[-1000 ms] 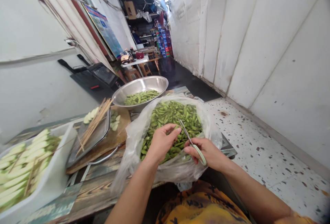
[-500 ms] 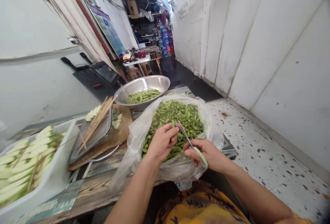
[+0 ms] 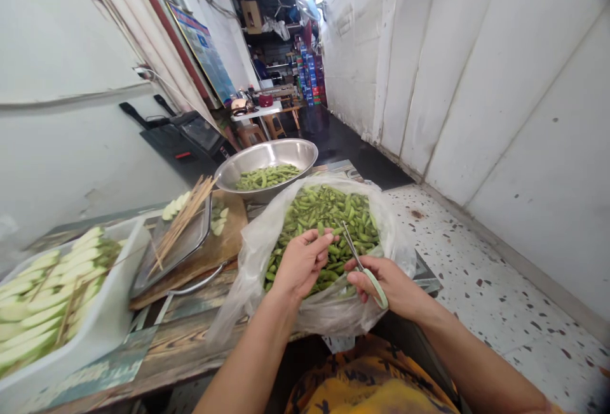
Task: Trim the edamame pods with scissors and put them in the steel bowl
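My left hand [image 3: 304, 260] pinches a green edamame pod [image 3: 337, 231] between thumb and fingertips, above the heap in the bag. Fingers of my right hand [image 3: 381, 279] are wrapped round a pair of scissors [image 3: 353, 246] with pale green handles, the blades pointing up beside the pod. Beneath both hands sits a clear plastic bag [image 3: 255, 255], its mouth spread wide, full of edamame pods [image 3: 328, 207]. Behind the bag stands a steel basin [image 3: 227, 169] with more pods [image 3: 267, 176] at its bottom.
On the left, a white tub [image 3: 121, 300] holds skewered pale green slices [image 3: 52, 293]. Wooden skewers [image 3: 183, 223] lie across a metal tray [image 3: 147, 271] on a wooden board [image 3: 232, 236]. The wooden table [image 3: 190, 350] ends beside a speckled floor [image 3: 481, 268].
My right hand and the scissors have shifted slightly right, so the blades stand farther from my left fingertips. The pod in my left hand shows more clearly. The view has turned a little.
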{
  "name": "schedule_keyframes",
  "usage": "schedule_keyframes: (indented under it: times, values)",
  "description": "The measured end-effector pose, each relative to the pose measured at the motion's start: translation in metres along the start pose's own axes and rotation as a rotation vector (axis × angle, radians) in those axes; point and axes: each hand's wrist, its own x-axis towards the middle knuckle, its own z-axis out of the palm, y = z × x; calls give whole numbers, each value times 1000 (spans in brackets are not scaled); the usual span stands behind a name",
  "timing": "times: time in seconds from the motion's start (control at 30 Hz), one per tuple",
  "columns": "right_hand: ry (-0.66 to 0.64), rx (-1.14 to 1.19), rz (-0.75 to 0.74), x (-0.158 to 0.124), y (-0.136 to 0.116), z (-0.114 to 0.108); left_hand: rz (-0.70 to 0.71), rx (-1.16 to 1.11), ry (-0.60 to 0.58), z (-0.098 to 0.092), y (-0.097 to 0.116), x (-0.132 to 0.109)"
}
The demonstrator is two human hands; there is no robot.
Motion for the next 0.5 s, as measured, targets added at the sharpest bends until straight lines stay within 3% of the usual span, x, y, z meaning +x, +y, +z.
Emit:
schedule_keyframes:
  times: [0.33,0.5]
  values:
    - [5,-39,13,0,-8,-1,2,86,71,5,2,-9]
    - [3,19,61,3,-4,-1,65,185,107,8,17,-20]
